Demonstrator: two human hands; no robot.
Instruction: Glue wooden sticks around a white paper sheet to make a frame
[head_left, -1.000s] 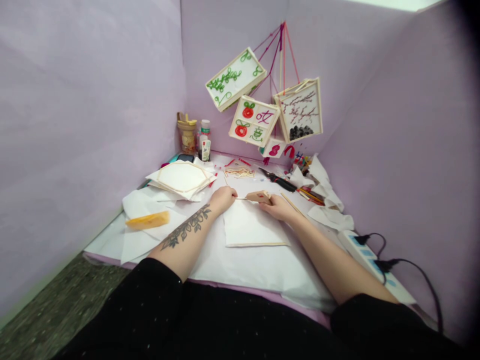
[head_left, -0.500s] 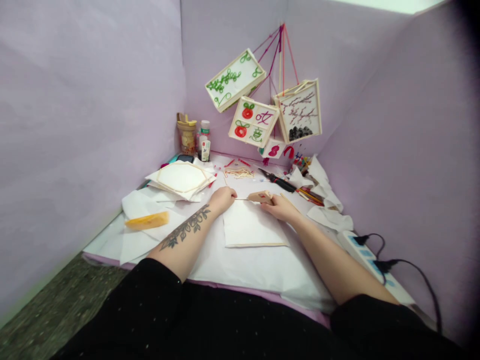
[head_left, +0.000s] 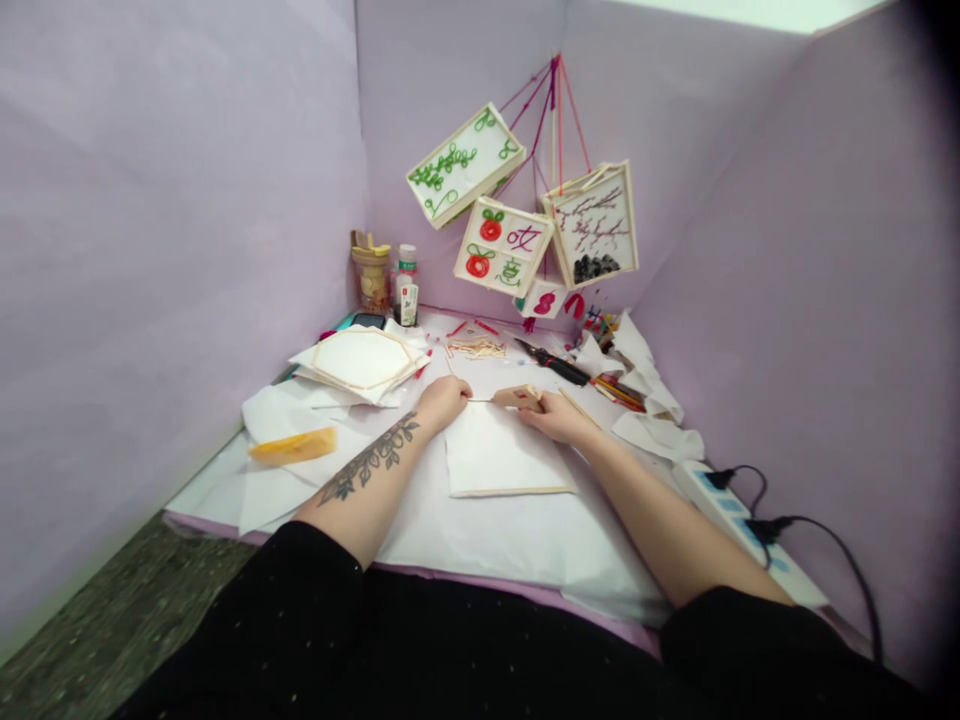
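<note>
Pinching a thin brown stick [head_left: 481, 401] at the far edge of the white square paper sheet [head_left: 506, 455] before me, my left hand [head_left: 445, 401] is closed; my right hand [head_left: 553, 416] grips a flat tan block [head_left: 516, 397]. Near edge: pale wooden strip [head_left: 517, 491] fitted. Sides: apparently unedged.

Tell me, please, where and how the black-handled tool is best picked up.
Grip its black handles, coming from the near right, probably with the right hand once that sets down the brown piece: the handles point toward the person, the narrow tip away.
</note>
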